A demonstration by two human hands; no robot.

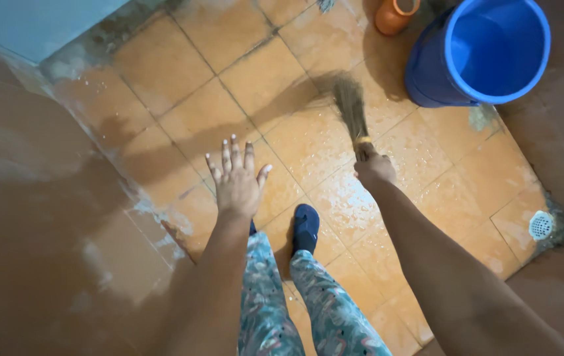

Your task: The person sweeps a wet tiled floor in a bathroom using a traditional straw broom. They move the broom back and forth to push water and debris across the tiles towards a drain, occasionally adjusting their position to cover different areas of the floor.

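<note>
A home bathroom or wash area: wet orange floor tiles, a round white floor drain, a blue plastic bucket and brown tiled walls.

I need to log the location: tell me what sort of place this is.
Probably a bathroom or wash area. The wet orange tiled floor has a round white drain in the corner, a blue bucket stands nearby, and the right hand holds a small broom.
</note>
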